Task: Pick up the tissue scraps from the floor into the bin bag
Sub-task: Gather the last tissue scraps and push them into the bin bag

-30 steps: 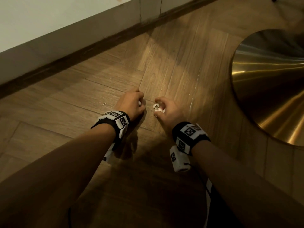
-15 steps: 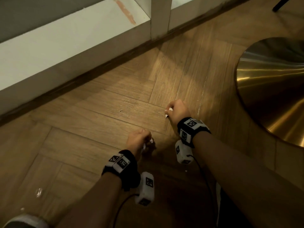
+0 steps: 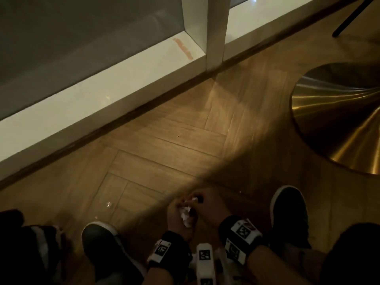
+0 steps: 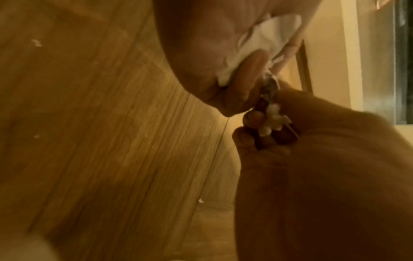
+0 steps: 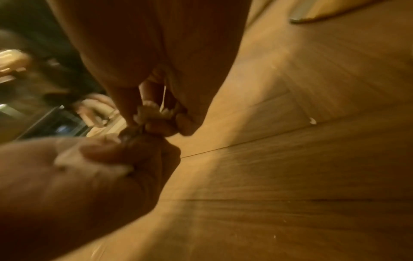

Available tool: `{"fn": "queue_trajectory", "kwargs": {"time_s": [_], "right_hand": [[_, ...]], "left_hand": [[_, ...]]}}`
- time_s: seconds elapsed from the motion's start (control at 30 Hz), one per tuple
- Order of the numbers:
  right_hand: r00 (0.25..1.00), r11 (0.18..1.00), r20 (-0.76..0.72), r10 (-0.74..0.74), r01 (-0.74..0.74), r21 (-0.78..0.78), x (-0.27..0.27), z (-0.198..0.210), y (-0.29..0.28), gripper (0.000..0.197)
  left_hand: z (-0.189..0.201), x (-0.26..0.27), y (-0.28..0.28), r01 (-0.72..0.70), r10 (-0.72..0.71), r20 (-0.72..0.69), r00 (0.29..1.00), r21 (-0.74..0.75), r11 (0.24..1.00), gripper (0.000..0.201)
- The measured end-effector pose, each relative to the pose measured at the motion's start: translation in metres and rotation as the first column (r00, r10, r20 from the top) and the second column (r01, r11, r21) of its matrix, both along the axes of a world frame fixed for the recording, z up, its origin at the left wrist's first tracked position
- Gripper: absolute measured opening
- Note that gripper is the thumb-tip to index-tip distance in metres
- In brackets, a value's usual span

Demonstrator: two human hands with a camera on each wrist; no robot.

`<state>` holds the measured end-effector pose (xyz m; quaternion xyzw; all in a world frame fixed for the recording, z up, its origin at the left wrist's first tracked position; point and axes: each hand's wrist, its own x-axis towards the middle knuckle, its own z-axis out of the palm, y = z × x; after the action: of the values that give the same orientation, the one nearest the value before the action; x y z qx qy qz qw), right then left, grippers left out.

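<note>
Head view shows your left hand [image 3: 178, 220] and right hand [image 3: 205, 204] both pinching soft, light scraps [image 3: 186, 217]; squeeze gently, fingers curled tight.

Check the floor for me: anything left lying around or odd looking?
Yes. One white tissue scrap lies loose on the wooden floor, ahead of the left shoe. A reddish smear marks the white ledge by the wall. Both the left hand and right hand hold collected scraps.

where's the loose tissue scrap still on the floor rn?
Head view, lower left: the loose tissue scrap lies on the wood floor, ahead of the left shoe and left of the left hand.
</note>
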<state>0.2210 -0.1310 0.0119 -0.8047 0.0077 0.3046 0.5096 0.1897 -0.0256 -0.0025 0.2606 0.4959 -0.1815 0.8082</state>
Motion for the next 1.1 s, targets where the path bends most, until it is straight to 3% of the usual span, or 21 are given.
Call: {"fn": "queue_trajectory", "kwargs": {"time_s": [0.1, 0.2, 0.33, 0.4, 0.47, 0.57, 0.6, 0.8, 0.97, 1.1], "right_hand": [[0.981, 0.996, 0.177, 0.084, -0.083, -0.009, -0.026, 0.036, 0.009, 0.015], [0.935, 0.985, 0.312, 0.17, -0.154, -0.075, -0.053, 0.068, 0.009, 0.025], [0.814, 0.925, 0.442, 0.376, -0.299, -0.236, -0.093, 0.095, -0.002, 0.048], [0.739, 0.875, 0.476, 0.477, -0.343, -0.343, -0.111, 0.105, -0.011, 0.035], [0.714, 0.854, 0.475, 0.514, -0.378, -0.357, -0.129, 0.114, -0.016, 0.025], [0.824, 0.948, 0.467, 0.32, -0.273, -0.166, -0.136, 0.123, -0.021, 0.01], [0.852, 0.97, 0.464, 0.242, -0.21, -0.121, -0.137, 0.124, -0.023, 0.013], [0.876, 0.988, 0.456, 0.154, -0.148, -0.049, -0.147, 0.123, -0.03, 0.008], [0.766, 0.967, 0.596, 0.239, -0.136, -0.214, -0.153, 0.112, -0.029, 0.002], [0.645, 0.908, 0.641, 0.416, -0.253, -0.334, -0.153, 0.124, -0.032, 0.016]], "left_hand": [[0.039, -0.022, 0.0, -0.059, 0.06, -0.01, 0.998, 0.084, 0.995, 0.026], [0.083, -0.04, -0.005, 0.021, -0.023, 0.005, 1.0, 0.183, 0.983, 0.028], [0.102, -0.07, -0.004, 0.093, -0.091, -0.023, 0.996, 0.116, 0.989, 0.035], [0.1, -0.083, -0.001, 0.116, -0.115, -0.019, 0.993, 0.083, 0.99, 0.038], [0.097, -0.095, -0.001, 0.141, -0.139, -0.022, 0.99, 0.078, 0.987, 0.034], [0.095, -0.11, -0.008, 0.203, -0.205, 0.002, 0.979, 0.12, 0.972, 0.024], [0.096, -0.114, -0.01, 0.207, -0.211, 0.026, 0.977, 0.101, 0.973, 0.024], [0.104, -0.122, -0.018, 0.219, -0.222, 0.105, 0.97, 0.033, 0.975, 0.037], [0.11, -0.125, -0.025, 0.216, -0.221, 0.138, 0.965, 0.05, 0.975, 0.01], [0.115, -0.123, -0.021, 0.197, -0.193, 0.187, 0.963, -0.002, 0.98, 0.02]]}}
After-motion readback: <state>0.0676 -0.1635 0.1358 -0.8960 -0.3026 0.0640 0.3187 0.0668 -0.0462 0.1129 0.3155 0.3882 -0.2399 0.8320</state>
